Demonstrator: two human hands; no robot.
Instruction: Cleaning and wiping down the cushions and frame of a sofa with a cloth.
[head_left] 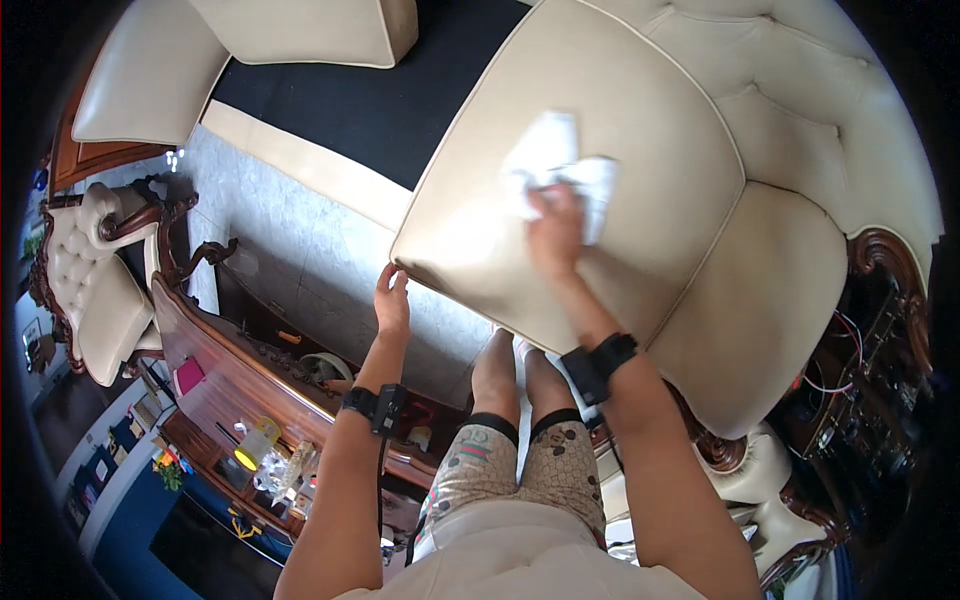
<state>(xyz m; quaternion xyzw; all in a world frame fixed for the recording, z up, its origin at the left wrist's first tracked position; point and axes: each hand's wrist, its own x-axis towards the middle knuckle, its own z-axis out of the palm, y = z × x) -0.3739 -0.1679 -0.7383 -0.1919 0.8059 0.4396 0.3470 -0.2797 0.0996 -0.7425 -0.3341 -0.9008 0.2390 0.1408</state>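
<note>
A large cream sofa seat cushion (640, 90) with piped edges fills the upper middle of the head view. On its top, my right hand (555, 222) presses a white cloth (540, 150), which is bunched under the fingers with loose corners spreading out. Both are smeared by motion. At the cushion's near left corner, my left hand (393, 300) pinches the edge between thumb and fingers.
Tufted sofa back (850, 110) curves round the right side. Left of the cushion lies the bare black sofa base (330, 110), with another cushion (300, 30) leaning behind it. A wooden table (230, 350) and a tufted armchair (110, 290) stand left on grey tiles.
</note>
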